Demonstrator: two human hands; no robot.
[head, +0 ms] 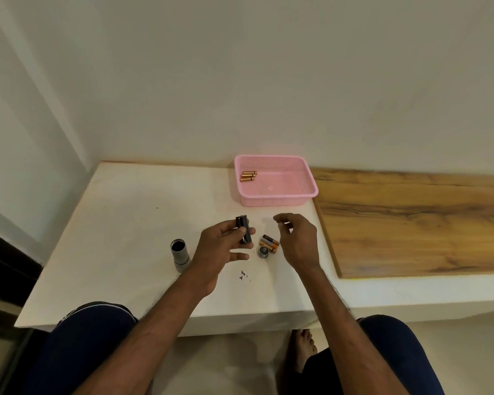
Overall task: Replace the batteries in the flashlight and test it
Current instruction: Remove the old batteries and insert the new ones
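Pinching the black battery holder (pixel 243 228) for loading, the left hand (pixel 221 246) keeps it near the open flashlight body (pixel 179 254), while the right hand (pixel 297 238), fingers loosely spread and empty, hovers over loose batteries (pixel 270 242) beside the tail cap (pixel 263 251).

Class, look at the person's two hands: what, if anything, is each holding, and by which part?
The left hand holds the black battery holder around its lower half, thumb across the front. The right hand holds nothing; it hovers open above the loose batteries.
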